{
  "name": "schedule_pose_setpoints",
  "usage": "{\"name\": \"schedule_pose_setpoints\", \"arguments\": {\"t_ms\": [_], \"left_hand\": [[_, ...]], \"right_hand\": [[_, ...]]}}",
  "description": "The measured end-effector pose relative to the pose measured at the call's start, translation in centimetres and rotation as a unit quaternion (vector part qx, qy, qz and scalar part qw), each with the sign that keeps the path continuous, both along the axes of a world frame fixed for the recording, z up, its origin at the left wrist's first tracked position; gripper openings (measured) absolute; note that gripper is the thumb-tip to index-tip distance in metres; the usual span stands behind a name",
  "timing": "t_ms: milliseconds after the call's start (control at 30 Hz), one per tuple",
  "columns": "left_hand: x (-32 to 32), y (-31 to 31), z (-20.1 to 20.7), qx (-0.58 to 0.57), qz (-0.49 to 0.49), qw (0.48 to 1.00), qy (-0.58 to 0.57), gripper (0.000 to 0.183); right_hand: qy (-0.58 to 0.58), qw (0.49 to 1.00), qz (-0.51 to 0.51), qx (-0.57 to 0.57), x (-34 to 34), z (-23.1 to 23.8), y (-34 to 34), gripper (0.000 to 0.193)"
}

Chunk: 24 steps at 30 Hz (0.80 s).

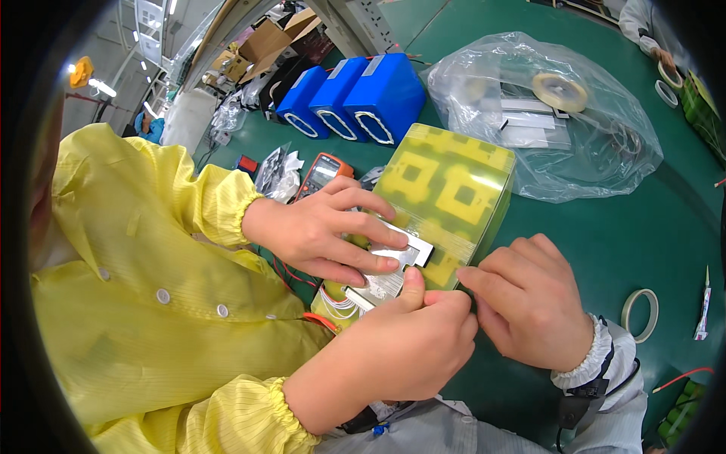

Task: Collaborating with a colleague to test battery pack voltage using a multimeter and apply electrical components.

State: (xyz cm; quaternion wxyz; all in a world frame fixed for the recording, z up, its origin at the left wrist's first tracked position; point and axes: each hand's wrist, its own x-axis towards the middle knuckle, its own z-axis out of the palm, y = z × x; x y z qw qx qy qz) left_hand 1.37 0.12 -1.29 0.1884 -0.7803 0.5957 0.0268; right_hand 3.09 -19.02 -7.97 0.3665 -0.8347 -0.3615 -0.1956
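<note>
My right hand (529, 303), in a pale grey sleeve with a black wrist strap, is at the right edge of a battery pack covered in yellow-green boards (446, 178). Its fingers are curled and closed, the index fingertip against the pack's edge; whatever they pinch is hidden. My left hand is out of view. A co-worker in yellow sleeves spreads their left hand (325, 231) on a silvery flat plate (418, 246) on the pack. The co-worker's right hand (401, 344) is closed, thumb up, at the plate's near edge. White wires (338, 304) come out beside it.
Three blue wrapped packs (386, 98) stand behind. A clear plastic bag (552, 166) with a tape roll lies at the back right. An orange multimeter (325, 174) sits left of the pack. Another tape ring (640, 315) and a small tube (703, 310) lie right. Another person's hand (664, 59) shows far right.
</note>
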Motion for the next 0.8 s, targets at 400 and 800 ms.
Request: {"name": "schedule_pose_setpoints", "arguments": {"t_ms": [400,800], "left_hand": [[-1.6,1.8,-1.7,-0.025,-0.006,0.992,-0.126,0.031],[-0.7,1.6,-1.0,0.052,-0.08,0.978,-0.188,0.024]], "right_hand": [[0.003,1.0,0.002,-0.004,0.0,0.0,-0.2,0.034],[0.008,1.0,0.006,-0.006,-0.3,0.3,-0.3,0.035]]}}
